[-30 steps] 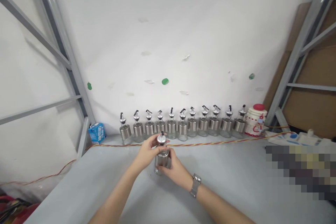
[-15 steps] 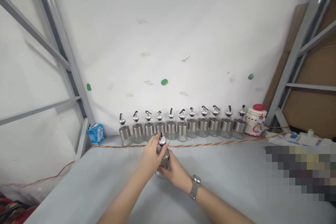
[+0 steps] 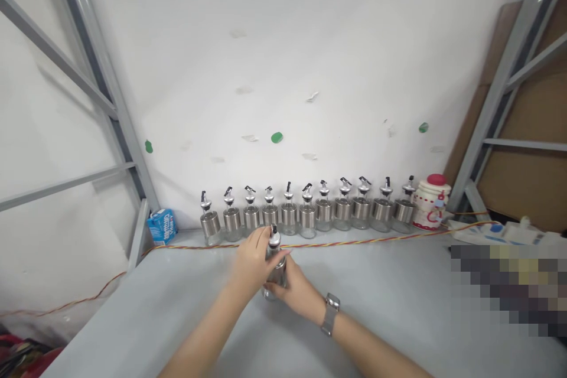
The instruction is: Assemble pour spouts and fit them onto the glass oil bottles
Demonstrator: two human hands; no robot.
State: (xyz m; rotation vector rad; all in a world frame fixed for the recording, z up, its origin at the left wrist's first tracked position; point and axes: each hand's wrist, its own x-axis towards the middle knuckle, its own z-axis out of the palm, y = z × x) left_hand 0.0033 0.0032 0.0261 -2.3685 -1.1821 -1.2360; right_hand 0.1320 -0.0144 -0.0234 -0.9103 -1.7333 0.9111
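Note:
A glass oil bottle (image 3: 277, 273) with a steel sleeve and a silver pourer top stands upright in front of me, over the grey table. My right hand (image 3: 302, 290), with a watch on its wrist, is wrapped around the bottle's sleeve from the right. At its upper part, my left hand (image 3: 251, 260) has fingers beside the pourer top (image 3: 274, 238) and the thumb across the neck. Its palm side is partly hidden. Behind my hands, a row of several similar oil bottles (image 3: 307, 212) lines the wall.
A blue carton (image 3: 162, 227) sits at the table's back left corner. At the right end of the row stands a white jar (image 3: 430, 204) with a red lid, near a power strip (image 3: 514, 233). A twisted red and yellow wire (image 3: 354, 243) crosses before the bottles. Metal posts frame both sides.
My left hand has shifted slightly left around the pourer top, and its thumb now lies lower, across the neck. The right hand keeps its hold on the bottle.

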